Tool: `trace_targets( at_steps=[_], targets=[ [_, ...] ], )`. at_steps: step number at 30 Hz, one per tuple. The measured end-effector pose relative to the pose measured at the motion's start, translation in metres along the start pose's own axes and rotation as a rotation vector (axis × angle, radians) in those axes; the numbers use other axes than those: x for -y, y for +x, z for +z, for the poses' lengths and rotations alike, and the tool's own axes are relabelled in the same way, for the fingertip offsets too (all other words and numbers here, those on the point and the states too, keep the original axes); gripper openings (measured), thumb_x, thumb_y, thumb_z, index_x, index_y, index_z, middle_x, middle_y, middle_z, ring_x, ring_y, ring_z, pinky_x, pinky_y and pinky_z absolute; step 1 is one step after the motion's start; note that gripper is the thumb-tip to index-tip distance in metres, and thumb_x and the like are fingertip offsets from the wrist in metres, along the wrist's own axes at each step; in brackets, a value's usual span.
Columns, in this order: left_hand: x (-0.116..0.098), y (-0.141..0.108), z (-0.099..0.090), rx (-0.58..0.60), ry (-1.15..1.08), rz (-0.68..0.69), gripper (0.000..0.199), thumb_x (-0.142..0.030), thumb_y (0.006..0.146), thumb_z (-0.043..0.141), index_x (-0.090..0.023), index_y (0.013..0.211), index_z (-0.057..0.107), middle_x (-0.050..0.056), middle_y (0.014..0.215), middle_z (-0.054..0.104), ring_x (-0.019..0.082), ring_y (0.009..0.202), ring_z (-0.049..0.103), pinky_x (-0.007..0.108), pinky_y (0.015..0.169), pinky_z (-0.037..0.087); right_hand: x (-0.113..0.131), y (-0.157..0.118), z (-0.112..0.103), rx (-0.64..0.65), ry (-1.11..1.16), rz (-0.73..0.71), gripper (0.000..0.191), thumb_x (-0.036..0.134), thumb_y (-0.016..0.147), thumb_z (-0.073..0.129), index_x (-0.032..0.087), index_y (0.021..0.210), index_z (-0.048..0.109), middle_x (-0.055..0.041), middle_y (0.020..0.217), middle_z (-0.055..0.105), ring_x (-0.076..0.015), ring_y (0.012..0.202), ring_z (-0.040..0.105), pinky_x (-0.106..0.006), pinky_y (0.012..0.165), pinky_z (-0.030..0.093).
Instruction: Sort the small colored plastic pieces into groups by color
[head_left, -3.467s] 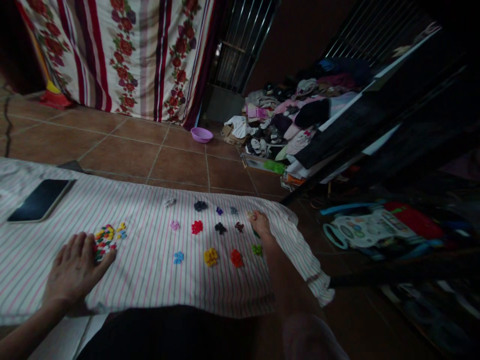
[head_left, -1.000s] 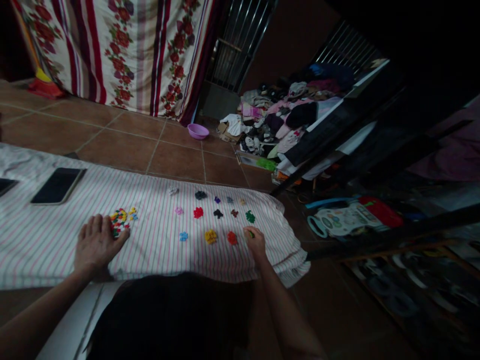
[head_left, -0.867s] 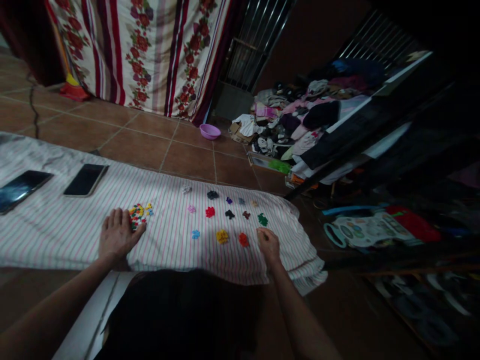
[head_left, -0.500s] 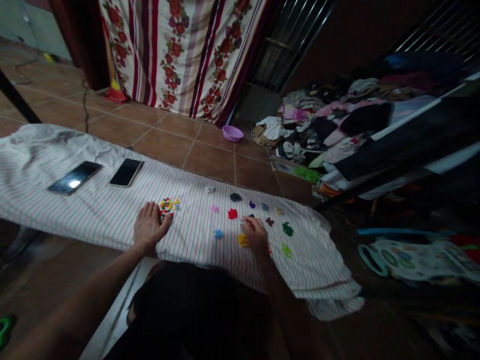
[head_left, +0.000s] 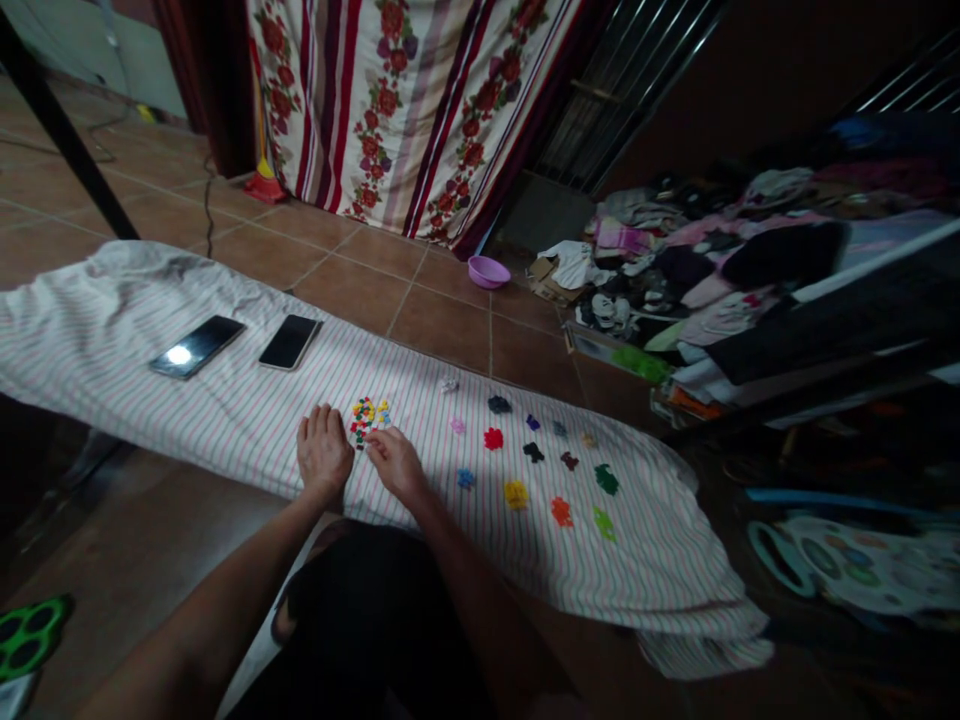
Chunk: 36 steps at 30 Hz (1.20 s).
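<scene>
A mixed pile of small coloured pieces, in yellow, red, green, white and blue, lies on a striped cloth. My left hand rests flat on the cloth just left of this pile, fingers stretched out. At the pile's lower right edge is my right hand, thumb and fingertips pinched together; whatever is between them is too small to make out. To the right lie separate single-colour heaps, among them a red heap, a yellow heap, a black heap and a dark green heap.
Two phones, a silvery one and a dark one, lie on the cloth's left part. A purple basin stands on the tiled floor beyond. Piled clothes fill the right background, and a floral curtain hangs behind.
My right hand has moved left from the black heap to the mixed pile, uncovering the black and orange heaps. My left hand stays beside the pile. The view has shifted slightly.
</scene>
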<state>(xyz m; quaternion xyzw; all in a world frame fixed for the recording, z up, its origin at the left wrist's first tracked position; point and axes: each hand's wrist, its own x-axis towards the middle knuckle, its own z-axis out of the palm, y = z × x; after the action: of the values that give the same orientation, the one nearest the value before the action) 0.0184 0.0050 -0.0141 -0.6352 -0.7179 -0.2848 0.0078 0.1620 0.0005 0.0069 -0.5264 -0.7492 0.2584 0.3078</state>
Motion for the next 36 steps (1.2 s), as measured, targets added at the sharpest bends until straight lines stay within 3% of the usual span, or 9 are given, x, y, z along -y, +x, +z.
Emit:
trace_targets(
  at_steps=[6,16,22,36],
  targets=[
    [-0.003,0.000,-0.005,0.039,-0.012,-0.012,0.043,-0.019,0.085,0.036,-0.010,0.122,0.056,0.018,0.135,0.052,0.030,0.134,0.039,0.049,0.110,0.026,0.006,0.012,0.010,0.071,-0.159,-0.020,0.026,0.015,0.089,0.051,0.025,0.105,0.069,-0.0044,0.097,0.061,-0.0166,0.091,0.059,-0.028,0.086,0.049],
    [-0.004,0.000,-0.007,0.044,-0.026,-0.002,0.044,-0.022,0.085,0.037,-0.008,0.122,0.055,0.019,0.136,0.052,0.031,0.134,0.039,0.049,0.110,0.026,0.008,0.021,0.011,0.150,-0.305,-0.077,0.030,0.013,0.090,0.050,0.026,0.110,0.068,-0.0051,0.097,0.061,-0.0181,0.090,0.059,-0.028,0.082,0.049],
    [-0.004,0.001,-0.007,0.047,-0.004,-0.001,0.043,-0.022,0.085,0.037,-0.007,0.121,0.056,0.020,0.135,0.052,0.031,0.133,0.039,0.048,0.110,0.026,0.008,0.021,0.010,0.175,-0.330,-0.136,0.026,0.015,0.092,0.051,0.027,0.104,0.070,-0.0034,0.095,0.061,-0.0174,0.092,0.059,-0.027,0.082,0.049],
    [-0.004,0.000,-0.010,0.048,-0.023,0.021,0.042,-0.022,0.082,0.039,-0.009,0.119,0.056,0.020,0.135,0.051,0.032,0.133,0.039,0.050,0.109,0.025,0.005,0.016,0.003,0.102,-0.206,-0.092,0.025,0.010,0.089,0.047,0.023,0.106,0.061,-0.0039,0.102,0.062,-0.0167,0.101,0.058,-0.030,0.092,0.047]
  ],
)
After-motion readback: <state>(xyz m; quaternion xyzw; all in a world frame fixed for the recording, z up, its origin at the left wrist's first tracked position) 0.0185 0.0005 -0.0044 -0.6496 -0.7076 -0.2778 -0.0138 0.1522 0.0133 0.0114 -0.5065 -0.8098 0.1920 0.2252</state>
